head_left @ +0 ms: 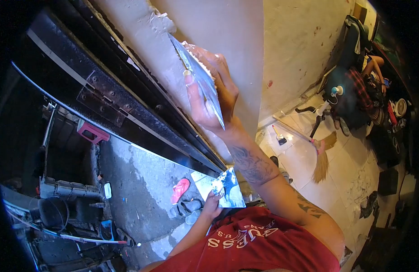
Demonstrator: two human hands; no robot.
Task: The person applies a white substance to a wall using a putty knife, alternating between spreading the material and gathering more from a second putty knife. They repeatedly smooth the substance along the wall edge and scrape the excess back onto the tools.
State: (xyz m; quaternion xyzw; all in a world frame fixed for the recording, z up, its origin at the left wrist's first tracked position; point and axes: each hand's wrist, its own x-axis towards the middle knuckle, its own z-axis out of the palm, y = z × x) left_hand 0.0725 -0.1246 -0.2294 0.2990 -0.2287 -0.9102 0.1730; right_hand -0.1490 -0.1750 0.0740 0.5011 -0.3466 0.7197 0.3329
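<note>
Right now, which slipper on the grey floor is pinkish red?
The topmost slipper in view, up and left of the left hand. Its colour sets it apart: the two dark slippers and the pale slipper lie below it.

Scraper (201, 78) before the wall (239, 36), door (141, 124) left
Broom (322, 161) and paintbrush (279, 136) on the floor (300, 170), right; slippers (180, 191) on the ground (132, 177), left.

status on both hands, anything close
Right hand: gripping flat silvery blade, near pale wall. Left hand: flat blue-white board. Black hinged metal panel close alongside.
</note>
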